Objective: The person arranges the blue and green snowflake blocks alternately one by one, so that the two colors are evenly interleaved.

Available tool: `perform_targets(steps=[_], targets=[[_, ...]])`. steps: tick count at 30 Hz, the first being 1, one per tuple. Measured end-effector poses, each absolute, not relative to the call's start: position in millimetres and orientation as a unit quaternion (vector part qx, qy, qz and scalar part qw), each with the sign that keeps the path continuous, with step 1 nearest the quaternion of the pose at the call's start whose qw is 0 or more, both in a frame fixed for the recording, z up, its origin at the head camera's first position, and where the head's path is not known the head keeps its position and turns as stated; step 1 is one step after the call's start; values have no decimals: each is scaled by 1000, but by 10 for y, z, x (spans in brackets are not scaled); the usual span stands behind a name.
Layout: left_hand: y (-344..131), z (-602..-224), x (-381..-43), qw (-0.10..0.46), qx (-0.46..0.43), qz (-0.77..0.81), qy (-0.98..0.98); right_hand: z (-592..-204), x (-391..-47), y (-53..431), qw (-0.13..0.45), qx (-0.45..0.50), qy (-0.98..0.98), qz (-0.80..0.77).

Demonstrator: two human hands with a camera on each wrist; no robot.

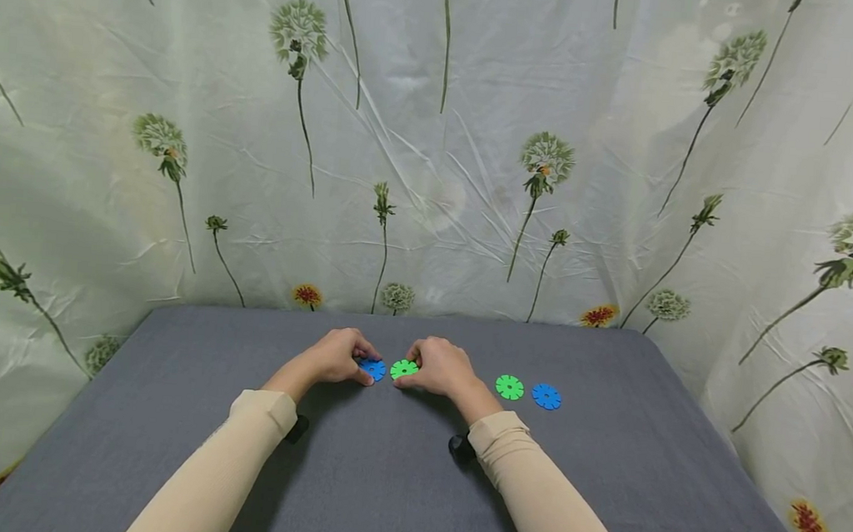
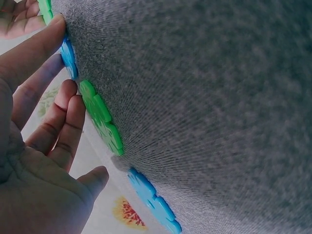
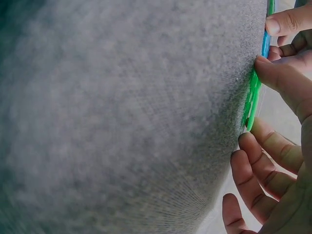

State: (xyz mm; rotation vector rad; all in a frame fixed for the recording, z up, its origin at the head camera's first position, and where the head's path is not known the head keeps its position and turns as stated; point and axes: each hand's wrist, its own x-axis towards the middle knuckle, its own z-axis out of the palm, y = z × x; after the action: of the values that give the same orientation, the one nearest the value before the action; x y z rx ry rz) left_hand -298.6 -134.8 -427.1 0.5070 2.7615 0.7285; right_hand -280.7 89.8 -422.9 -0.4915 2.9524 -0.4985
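Observation:
In the head view my left hand (image 1: pixel 331 357) pinches a flat, notched blue plastic disc (image 1: pixel 373 369) between thumb and fingers at the table top. Close by on its right, my right hand (image 1: pixel 443 367) pinches a similar green disc (image 1: pixel 404 370) by its edges. The two discs stand a little apart. The left wrist view shows another green disc (image 2: pixel 102 119) and another blue disc (image 2: pixel 153 200) lying beyond the left fingers; in the head view I cannot make these out behind the left hand. The right wrist view shows the held green disc (image 3: pixel 251 97) nearly edge-on.
To the right of my right hand, a green disc (image 1: pixel 510 387) and a blue disc (image 1: pixel 546 396) lie flat side by side. Grey cloth covers the table (image 1: pixel 379 479). A flower-printed curtain (image 1: pixel 436 150) hangs behind the far edge and along both sides.

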Motion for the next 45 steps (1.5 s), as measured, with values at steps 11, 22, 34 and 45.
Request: perform_targets(steps=[11, 22, 34, 45], targets=[[-1342, -4271, -2988, 120, 174, 249, 945, -4218, -2804, 887, 64, -155, 972, -167], [-1333, -4250, -2990, 116, 185, 244, 945, -4219, -2798, 950, 68, -167, 965, -193], [-1322, -4244, -2989, 110, 200, 232, 946, -4086, -2843, 1339, 77, -150, 965, -201], [-1325, -4208, -2979, 107, 223, 228, 942, -3914, -2802, 1985, 110, -161, 954, -226]])
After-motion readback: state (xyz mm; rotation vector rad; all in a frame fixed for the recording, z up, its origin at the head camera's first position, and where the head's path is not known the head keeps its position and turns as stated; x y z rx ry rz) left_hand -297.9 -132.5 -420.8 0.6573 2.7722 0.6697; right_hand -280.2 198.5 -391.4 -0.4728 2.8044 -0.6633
